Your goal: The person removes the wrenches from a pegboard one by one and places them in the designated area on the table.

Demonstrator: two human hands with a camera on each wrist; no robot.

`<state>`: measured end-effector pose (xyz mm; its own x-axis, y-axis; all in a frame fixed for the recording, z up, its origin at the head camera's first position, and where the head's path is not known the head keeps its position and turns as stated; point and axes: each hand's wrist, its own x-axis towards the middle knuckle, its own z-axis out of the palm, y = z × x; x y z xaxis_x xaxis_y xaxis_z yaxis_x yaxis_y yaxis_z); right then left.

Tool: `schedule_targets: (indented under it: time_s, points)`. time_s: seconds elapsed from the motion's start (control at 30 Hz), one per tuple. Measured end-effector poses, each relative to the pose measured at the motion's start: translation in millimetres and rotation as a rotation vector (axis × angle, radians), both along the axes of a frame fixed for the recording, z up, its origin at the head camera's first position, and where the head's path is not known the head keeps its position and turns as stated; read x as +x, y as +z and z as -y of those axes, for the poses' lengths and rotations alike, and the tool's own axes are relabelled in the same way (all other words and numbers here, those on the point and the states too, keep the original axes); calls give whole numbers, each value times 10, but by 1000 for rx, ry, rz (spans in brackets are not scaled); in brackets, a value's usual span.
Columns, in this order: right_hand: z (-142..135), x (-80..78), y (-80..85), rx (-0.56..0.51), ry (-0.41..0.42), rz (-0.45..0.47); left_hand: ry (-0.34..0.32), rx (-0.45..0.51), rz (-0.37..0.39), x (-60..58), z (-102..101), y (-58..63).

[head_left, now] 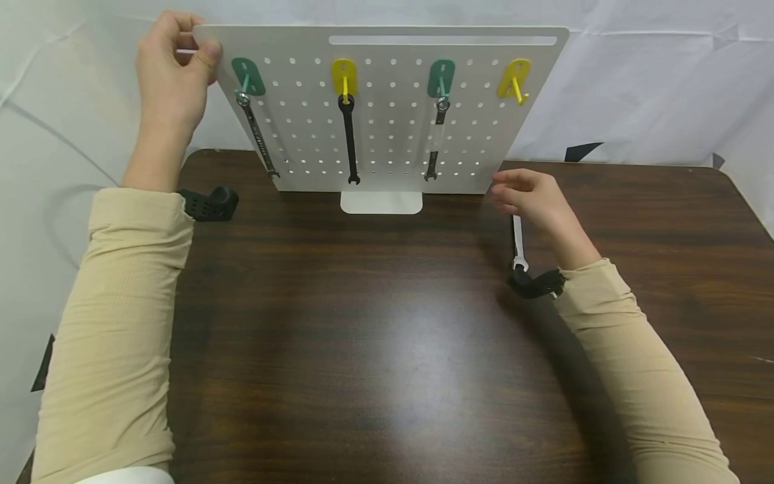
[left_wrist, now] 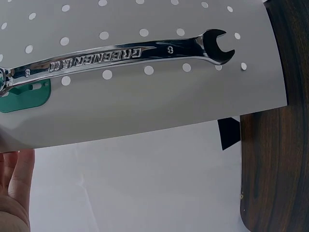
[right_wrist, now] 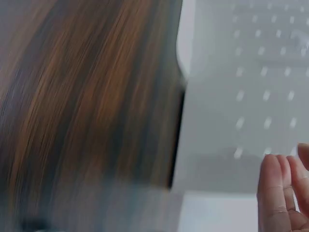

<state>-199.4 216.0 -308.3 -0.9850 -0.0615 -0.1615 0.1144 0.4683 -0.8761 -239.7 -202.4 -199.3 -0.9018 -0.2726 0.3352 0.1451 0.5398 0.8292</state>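
Observation:
My left hand [head_left: 175,81] grips the upper left corner of a grey perforated pegboard [head_left: 375,144], thumb on the front face. Low at the board's right edge is my right hand [head_left: 535,198], fingers fairly straight and nothing between them; its fingertips [right_wrist: 274,169] overlap the board in the right wrist view. A silver combination wrench [head_left: 518,245] lies on the table below that hand, partly hidden by it. On the board hang a chrome wrench [left_wrist: 120,57] from the left green hook, a dark wrench [head_left: 350,141] from a yellow hook [head_left: 345,75], and another wrench [head_left: 436,138] from the second green hook [head_left: 441,77].
The rightmost yellow hook [head_left: 515,79] carries nothing. A white foot [head_left: 381,204] juts from the board's base onto the dark wooden table [head_left: 363,323]. White sheeting [head_left: 659,87] stands behind. Black wrist cameras [head_left: 214,205] sit at both cuffs.

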Motion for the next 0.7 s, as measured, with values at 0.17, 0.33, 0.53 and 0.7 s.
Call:
schedule_targets:
  time_s: [0.17,0.33,0.53,0.7]
  points:
    - [266,66,107,-133,-14,-76,2,1,5,0,0,2]
    - [477,103,180,-175,5,-141,-3,13,3,-1,-3,0]
    - [665,104,217,-197,22,-209,-9,27,0,-2,1,-6]
    - [788,87,199,-249,-1,-232,-5,-1,-17,-4,-8,-17]
